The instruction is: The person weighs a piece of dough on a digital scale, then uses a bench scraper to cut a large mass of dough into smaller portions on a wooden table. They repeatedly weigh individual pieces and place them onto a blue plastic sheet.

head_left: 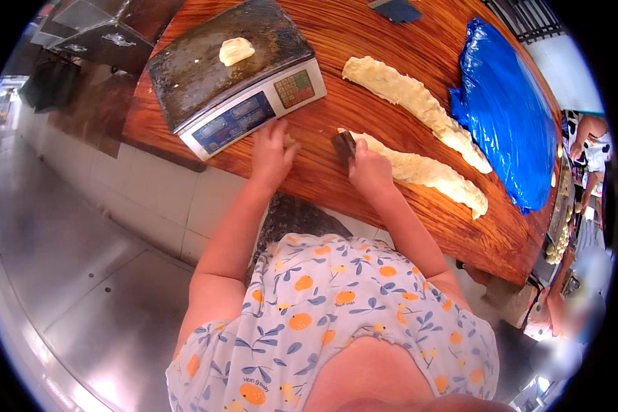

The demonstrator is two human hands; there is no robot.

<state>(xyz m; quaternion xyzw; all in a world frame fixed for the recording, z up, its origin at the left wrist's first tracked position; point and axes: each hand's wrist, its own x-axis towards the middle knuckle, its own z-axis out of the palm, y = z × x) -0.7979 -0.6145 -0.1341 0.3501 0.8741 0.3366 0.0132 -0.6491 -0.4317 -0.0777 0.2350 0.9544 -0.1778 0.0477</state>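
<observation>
My right hand point(372, 168) grips a dark, flat-bladed dough scraper point(344, 147) at the left end of the nearer dough strip point(426, 172). The blade stands on the wooden table beside the cut end. Just in front of the scale, my left hand point(273, 152) is closed with curled fingers; a small pale bit shows between thumb and fingers, too small to name. The digital scale point(226, 123) has a dark, stained top plate. One piece of dough point(237, 51) rests on that plate. A second, longer dough strip point(415, 99) lies farther back, roughly parallel to the first.
A crumpled blue plastic sheet point(505, 123) covers the table's right part. The brown wooden table point(309, 175) curves along its near edge. At the far edge lies a dark flat object point(396, 9). Other people work at the far right, near several small dough pieces point(559, 247).
</observation>
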